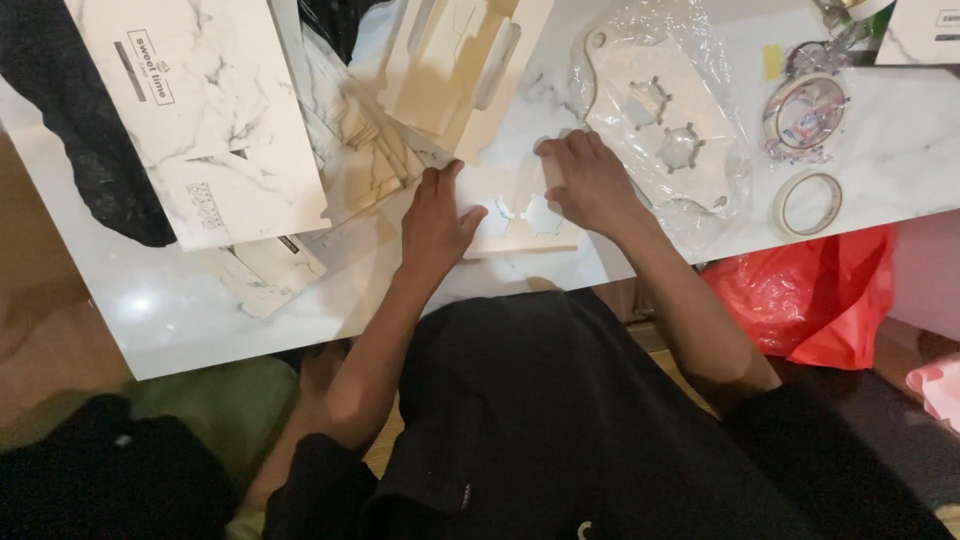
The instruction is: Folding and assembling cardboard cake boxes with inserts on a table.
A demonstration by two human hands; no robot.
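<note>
White marble-look surface (150,310): both hands press a flat die-cut card sheet (520,215) at its near edge.

The sheet lies flat between the hands, with notched cut-outs showing in it. The left hand (435,220) rests on its left edge, fingers spread and flat, gripping nothing; the right hand (590,180) presses its top right part, fingers curled downward, also gripping nothing. The step in hand looks like flattening or creasing the sheet, and the next move would call for a firm pinch at a fold line. Around it: stacked marble-print box blanks (200,110), a clear bag of plastic parts (670,110), a tape roll (808,202), a red bag (820,290).

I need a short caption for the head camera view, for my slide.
Both hands, left hand and right hand, press a flat white card piece on a marble-patterned table.
</note>
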